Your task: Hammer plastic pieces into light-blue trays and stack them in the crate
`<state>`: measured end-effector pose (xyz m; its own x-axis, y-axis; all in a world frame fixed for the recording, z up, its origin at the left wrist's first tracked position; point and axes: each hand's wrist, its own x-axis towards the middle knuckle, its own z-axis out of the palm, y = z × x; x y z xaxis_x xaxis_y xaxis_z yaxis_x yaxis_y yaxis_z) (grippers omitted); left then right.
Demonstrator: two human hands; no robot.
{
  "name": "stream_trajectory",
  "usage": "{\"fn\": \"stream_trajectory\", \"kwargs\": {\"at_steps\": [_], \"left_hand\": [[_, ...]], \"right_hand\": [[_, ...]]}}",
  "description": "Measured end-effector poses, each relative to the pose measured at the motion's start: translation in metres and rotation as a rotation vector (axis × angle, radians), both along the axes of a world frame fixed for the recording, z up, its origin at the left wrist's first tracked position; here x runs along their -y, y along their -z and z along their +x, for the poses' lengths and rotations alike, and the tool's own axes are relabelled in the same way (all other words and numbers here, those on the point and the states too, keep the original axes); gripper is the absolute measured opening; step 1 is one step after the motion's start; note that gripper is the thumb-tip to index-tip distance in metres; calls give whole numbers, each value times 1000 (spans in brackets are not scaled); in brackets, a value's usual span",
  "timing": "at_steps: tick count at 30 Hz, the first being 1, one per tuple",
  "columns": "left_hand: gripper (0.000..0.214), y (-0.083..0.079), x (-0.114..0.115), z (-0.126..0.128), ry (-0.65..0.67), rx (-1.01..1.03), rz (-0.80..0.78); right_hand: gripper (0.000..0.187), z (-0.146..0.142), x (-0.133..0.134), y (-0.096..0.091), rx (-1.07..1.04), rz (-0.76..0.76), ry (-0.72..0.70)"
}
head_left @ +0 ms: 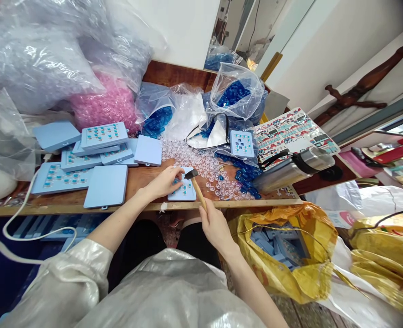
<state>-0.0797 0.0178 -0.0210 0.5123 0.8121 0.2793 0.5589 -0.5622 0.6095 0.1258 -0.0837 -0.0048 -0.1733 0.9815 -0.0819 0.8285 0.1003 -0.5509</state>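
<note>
My right hand (216, 225) is wrapped round the wooden handle of a small hammer (198, 191). Its dark head is over a light blue plastic panel (181, 193) at the table's front edge, which carries small turquoise and whitish pieces. On the panel's upper left is my left hand (166, 182), its fingers bent and thumb and forefinger close together; whether a small piece is between them is too fine to see. Clear round plastic pieces (218, 184) lie scattered just right of the panel, with dark blue pieces (247, 175) beyond them.
Stacked light blue panels (105, 187) cover the table's left side, below bulging clear bags and a bag of pink pieces (104, 102). A steel flask (293, 168) lies tilted at right. Below hangs a yellow sack (256, 259) holding more panels. A white cable (20, 214) droops at left.
</note>
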Motion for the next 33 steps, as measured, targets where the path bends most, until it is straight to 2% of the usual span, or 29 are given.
{"fn": "stream_trajectory", "kwargs": {"at_steps": [3, 6, 8, 12, 14, 17, 20, 23, 26, 28, 33], "left_hand": [[26, 0, 2, 0, -12, -9, -9], [24, -3, -1, -3, -36, -27, 12], [20, -5, -9, -8, -124, -93, 88], [22, -4, -36, -21, -363, -421, 229], [22, 0, -48, -26, -364, -523, 228], [21, 4, -53, -30, -327, -441, 208], [17, 3, -41, -30, -344, -200, 126], [18, -3, -16, -24, -344, 31, -52], [23, -5, 10, -17, -275, 189, -236], [23, -4, 22, -13, -235, 187, -276], [21, 2, 33, -12, -252, 75, -195]], "right_hand": [[34, -1, 2, -2, 25, -14, 14], [35, 1, 2, -2, -88, 59, 43], [36, 4, 1, -1, -152, 89, 83], [36, 9, -3, 6, -214, 89, 126], [36, 11, -4, 10, -242, 89, 140], [36, 16, -4, 14, -273, 87, 166], [36, 19, -4, 16, -299, 77, 177], [37, 20, -3, 16, -302, 73, 180], [37, 19, -3, 16, -292, 76, 178], [37, 18, -2, 16, -294, 68, 166], [37, 12, 1, 13, -290, 63, 134]]}}
